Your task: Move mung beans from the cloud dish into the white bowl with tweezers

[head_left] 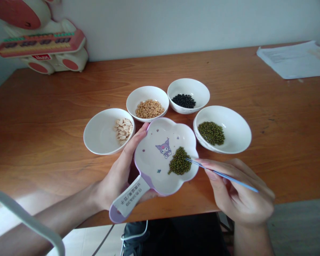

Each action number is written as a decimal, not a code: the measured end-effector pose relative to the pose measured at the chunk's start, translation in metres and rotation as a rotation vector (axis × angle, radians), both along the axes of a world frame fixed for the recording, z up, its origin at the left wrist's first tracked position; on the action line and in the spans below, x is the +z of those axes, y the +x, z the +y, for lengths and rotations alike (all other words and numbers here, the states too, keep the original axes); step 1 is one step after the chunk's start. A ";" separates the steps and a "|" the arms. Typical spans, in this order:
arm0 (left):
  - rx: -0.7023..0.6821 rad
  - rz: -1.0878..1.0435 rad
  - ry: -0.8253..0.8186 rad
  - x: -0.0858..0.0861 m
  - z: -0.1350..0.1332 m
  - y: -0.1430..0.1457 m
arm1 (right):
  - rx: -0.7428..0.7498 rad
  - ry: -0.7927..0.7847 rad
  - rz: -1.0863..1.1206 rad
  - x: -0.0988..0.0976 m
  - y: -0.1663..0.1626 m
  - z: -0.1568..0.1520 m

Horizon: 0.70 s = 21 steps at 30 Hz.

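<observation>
Label (130, 192) on this glossy, petal-edged dish (148, 161) reads "38&39" plus Chinese characters. Left hand (114, 182) is clamped round it above the wood table (50, 113); right hand (238, 193) is pinching slim blue tweezers (218, 173), tips on the round green beans (179, 163) inside. Toy keyboard (41, 44) says "Music", kinda blurry.

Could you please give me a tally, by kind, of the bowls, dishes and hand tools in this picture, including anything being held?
White bowls: 4
Flower-shaped handled dish, in the left hand: 1
Slim blue tool, in the right hand: 1
Total: 6
</observation>
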<state>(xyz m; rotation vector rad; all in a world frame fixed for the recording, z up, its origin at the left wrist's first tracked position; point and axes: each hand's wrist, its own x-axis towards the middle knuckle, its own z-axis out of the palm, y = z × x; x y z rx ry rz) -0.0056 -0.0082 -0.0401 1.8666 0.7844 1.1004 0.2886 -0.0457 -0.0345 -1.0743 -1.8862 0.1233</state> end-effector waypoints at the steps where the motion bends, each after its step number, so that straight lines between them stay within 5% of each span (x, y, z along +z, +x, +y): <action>1: -0.002 -0.001 -0.003 0.000 0.000 0.000 | -0.011 0.010 0.003 0.000 0.000 -0.001; 21: 0.012 -0.035 -0.005 -0.005 0.000 0.000 | 0.010 -0.035 -0.014 0.002 -0.005 0.004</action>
